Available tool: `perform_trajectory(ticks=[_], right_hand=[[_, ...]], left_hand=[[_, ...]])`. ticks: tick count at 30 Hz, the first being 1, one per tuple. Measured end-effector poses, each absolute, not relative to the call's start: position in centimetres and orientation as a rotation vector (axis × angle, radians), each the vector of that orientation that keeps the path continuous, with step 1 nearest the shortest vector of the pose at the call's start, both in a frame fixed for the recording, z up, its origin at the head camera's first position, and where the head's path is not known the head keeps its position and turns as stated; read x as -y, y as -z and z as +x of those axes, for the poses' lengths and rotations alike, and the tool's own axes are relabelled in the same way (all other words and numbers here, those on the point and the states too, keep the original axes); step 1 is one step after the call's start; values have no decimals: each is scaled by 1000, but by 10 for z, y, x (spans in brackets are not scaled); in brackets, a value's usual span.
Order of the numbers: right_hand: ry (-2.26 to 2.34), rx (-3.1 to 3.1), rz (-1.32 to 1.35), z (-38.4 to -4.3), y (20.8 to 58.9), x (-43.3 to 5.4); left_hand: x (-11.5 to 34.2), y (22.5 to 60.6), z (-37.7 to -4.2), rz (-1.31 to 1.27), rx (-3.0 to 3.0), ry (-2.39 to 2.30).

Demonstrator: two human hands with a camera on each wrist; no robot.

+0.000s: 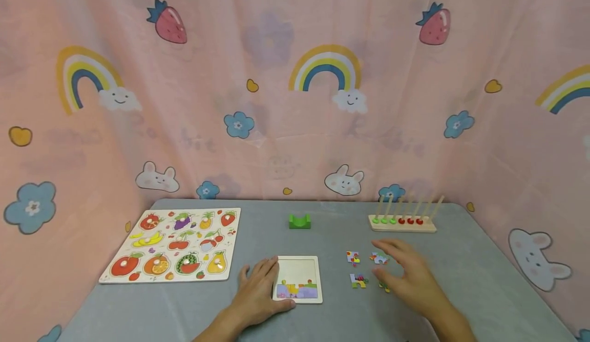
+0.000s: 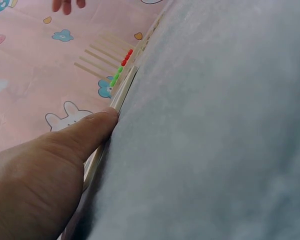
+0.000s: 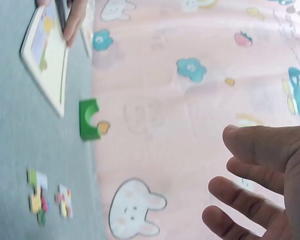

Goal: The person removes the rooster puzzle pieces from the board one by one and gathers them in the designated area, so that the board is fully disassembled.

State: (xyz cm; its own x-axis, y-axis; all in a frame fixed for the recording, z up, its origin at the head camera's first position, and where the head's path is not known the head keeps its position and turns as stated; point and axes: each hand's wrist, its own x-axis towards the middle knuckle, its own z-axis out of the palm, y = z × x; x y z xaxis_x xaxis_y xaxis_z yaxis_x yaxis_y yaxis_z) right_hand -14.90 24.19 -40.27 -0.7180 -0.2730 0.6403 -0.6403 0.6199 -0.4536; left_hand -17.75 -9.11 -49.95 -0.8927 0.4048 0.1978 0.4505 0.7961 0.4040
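Note:
My left hand (image 1: 259, 292) rests at the left side of a small wooden jigsaw tray (image 1: 320, 280), fingers along its left edge and thumb at the near edge. In the left wrist view the thumb (image 2: 85, 131) presses against the tray's rim. Joined pieces (image 1: 297, 291) fill the tray's near part; the far part shows bare wood. My right hand (image 1: 410, 279) hovers over the loose jigsaw pieces to the right, thumb and fingers spread apart with nothing between them. Two loose pieces (image 1: 353, 258) (image 1: 357, 280) lie left of it; another piece (image 1: 380, 258) lies by its fingertips, and one under the thumb is partly hidden.
A fruit peg puzzle board (image 1: 232, 244) lies at the left. A green block with a curved notch (image 1: 300, 222) stands behind the tray. At the back right is a wooden peg rack (image 1: 402, 224) with green and red beads. A patterned curtain (image 1: 295, 142) hangs behind the table.

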Motion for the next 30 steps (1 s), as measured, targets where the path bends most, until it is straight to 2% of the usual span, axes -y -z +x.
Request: perform_trajectory(ticks=[16, 30], right_hand=[[-1016, 2357, 867, -151, 401, -177], [-1162, 2404, 943, -159, 420, -135]], left_hand=[[90, 499, -178, -664, 2877, 671], [90, 499, -177, -679, 2868, 687]])
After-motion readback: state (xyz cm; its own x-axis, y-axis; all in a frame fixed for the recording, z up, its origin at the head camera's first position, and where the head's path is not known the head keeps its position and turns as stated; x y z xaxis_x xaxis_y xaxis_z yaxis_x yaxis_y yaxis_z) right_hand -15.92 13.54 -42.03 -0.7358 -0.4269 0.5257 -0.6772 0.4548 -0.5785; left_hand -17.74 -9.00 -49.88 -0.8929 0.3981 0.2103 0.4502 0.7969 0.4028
